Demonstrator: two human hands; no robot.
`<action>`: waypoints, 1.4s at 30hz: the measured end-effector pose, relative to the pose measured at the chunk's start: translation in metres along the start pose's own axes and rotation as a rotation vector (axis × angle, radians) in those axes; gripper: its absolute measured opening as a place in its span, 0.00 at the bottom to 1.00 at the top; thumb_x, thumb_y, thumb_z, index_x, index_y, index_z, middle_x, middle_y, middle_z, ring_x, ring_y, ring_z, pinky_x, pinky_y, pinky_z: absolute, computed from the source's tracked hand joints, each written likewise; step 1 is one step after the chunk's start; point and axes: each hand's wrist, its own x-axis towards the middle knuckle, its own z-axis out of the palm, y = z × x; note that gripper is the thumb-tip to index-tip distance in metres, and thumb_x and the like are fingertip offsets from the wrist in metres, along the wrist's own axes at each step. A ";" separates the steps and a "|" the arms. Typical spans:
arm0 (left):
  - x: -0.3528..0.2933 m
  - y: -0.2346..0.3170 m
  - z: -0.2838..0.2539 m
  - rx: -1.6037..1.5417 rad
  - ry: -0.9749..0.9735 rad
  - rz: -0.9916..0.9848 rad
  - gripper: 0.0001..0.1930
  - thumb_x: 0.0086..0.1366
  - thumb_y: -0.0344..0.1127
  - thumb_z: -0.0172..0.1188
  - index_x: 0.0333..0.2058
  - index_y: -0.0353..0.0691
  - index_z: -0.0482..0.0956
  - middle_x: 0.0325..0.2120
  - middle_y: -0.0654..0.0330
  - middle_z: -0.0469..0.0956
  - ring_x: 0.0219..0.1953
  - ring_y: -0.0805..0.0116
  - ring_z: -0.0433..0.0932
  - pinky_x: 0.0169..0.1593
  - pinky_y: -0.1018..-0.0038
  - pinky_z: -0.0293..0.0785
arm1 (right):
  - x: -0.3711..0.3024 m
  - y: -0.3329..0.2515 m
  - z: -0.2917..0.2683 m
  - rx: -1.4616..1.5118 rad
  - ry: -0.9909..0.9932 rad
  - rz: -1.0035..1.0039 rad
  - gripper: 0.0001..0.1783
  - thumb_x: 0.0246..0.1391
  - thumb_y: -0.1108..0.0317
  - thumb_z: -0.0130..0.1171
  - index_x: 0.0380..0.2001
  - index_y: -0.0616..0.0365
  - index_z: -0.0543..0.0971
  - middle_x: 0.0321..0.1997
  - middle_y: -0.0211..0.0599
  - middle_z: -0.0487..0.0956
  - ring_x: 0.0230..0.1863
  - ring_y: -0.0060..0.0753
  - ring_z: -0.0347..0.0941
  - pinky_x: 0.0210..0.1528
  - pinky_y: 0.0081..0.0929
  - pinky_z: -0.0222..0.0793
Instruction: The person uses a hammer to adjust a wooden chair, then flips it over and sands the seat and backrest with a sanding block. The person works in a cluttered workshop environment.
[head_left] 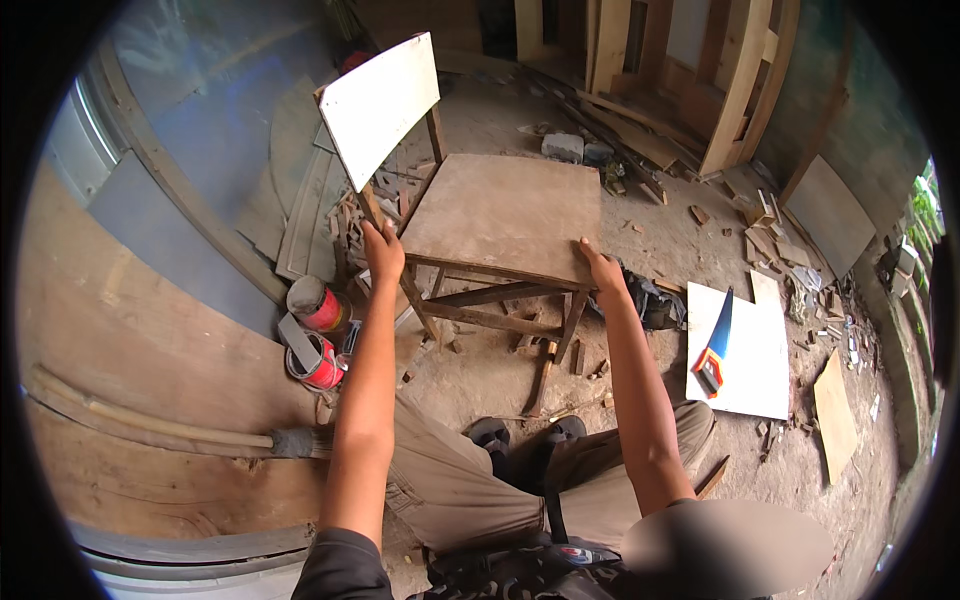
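Both hands [384,255] on chair [510,208], seemingly curled

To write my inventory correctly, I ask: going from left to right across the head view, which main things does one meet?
Nearer red can, left hand, wooden chair seat, right hand, blue-bladed handsaw, narrow tan board on the ground.

The chair [505,210] is partly hiding its own far legs [437,282]. Right of the chair, my right forearm [640,400] is partly covering a dark bundle [660,305]; beyond it, a wooden frame [746,92] is running out of view; nearer me, a blurred oval [728,546] is masking something.
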 end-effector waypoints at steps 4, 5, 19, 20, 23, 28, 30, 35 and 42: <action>-0.044 -0.021 0.014 -0.113 -0.120 -0.375 0.31 0.72 0.53 0.44 0.59 0.28 0.56 0.55 0.34 0.64 0.58 0.37 0.64 0.56 0.54 0.63 | 0.003 0.006 -0.007 0.067 -0.110 -0.027 0.52 0.50 0.35 0.61 0.62 0.71 0.63 0.67 0.56 0.62 0.67 0.51 0.58 0.64 0.50 0.53; -0.055 -0.015 0.018 -0.151 -0.161 -0.523 0.36 0.71 0.57 0.43 0.62 0.29 0.53 0.58 0.35 0.62 0.60 0.39 0.63 0.59 0.55 0.62 | 0.005 0.010 -0.016 0.091 -0.138 -0.033 0.53 0.50 0.35 0.61 0.63 0.71 0.62 0.68 0.56 0.61 0.68 0.52 0.57 0.64 0.53 0.52; -0.127 0.070 0.043 -1.065 -0.483 -0.999 0.42 0.65 0.58 0.54 0.68 0.42 0.47 0.64 0.47 0.53 0.63 0.52 0.61 0.57 0.48 0.70 | -0.058 0.019 -0.001 0.129 0.035 -0.109 0.52 0.52 0.39 0.60 0.63 0.76 0.58 0.65 0.63 0.63 0.68 0.50 0.59 0.66 0.39 0.55; -0.127 0.065 0.046 -1.112 -0.458 -0.979 0.40 0.66 0.56 0.54 0.67 0.41 0.48 0.63 0.47 0.54 0.64 0.52 0.60 0.56 0.49 0.72 | -0.067 0.015 0.002 0.129 0.057 -0.103 0.52 0.52 0.39 0.60 0.63 0.76 0.58 0.65 0.63 0.63 0.68 0.51 0.59 0.66 0.40 0.55; -0.119 0.061 0.047 -1.136 -0.433 -0.948 0.36 0.68 0.50 0.52 0.66 0.38 0.49 0.62 0.46 0.55 0.64 0.51 0.59 0.56 0.51 0.74 | -0.069 0.013 0.001 0.186 0.023 -0.041 0.50 0.53 0.41 0.60 0.63 0.76 0.59 0.64 0.63 0.64 0.67 0.52 0.60 0.66 0.42 0.54; -0.123 0.067 0.031 -1.141 -0.448 -1.001 0.29 0.69 0.47 0.50 0.62 0.37 0.54 0.57 0.49 0.60 0.58 0.55 0.65 0.54 0.52 0.75 | -0.087 0.014 -0.008 0.130 -0.036 -0.107 0.48 0.54 0.42 0.60 0.61 0.75 0.62 0.63 0.58 0.66 0.64 0.46 0.63 0.64 0.36 0.56; -0.130 0.065 0.020 -1.143 -0.458 -0.984 0.27 0.68 0.48 0.50 0.59 0.38 0.58 0.54 0.52 0.63 0.53 0.59 0.67 0.51 0.54 0.76 | -0.086 0.031 -0.013 0.138 -0.076 -0.173 0.46 0.55 0.43 0.60 0.61 0.73 0.62 0.62 0.56 0.67 0.63 0.44 0.63 0.65 0.34 0.56; -0.157 0.067 -0.007 -1.014 -0.371 -1.035 0.33 0.65 0.57 0.54 0.60 0.44 0.61 0.55 0.57 0.65 0.55 0.63 0.67 0.53 0.61 0.66 | -0.128 0.053 -0.012 0.218 -0.181 -0.282 0.38 0.58 0.52 0.60 0.62 0.69 0.62 0.62 0.50 0.68 0.64 0.39 0.62 0.65 0.32 0.54; -0.184 0.064 -0.033 -1.053 -0.250 -1.017 0.38 0.60 0.53 0.65 0.63 0.45 0.58 0.60 0.60 0.62 0.58 0.64 0.64 0.52 0.63 0.67 | -0.155 0.072 -0.012 0.187 -0.253 -0.371 0.36 0.60 0.59 0.60 0.63 0.67 0.59 0.64 0.48 0.65 0.66 0.36 0.59 0.67 0.32 0.53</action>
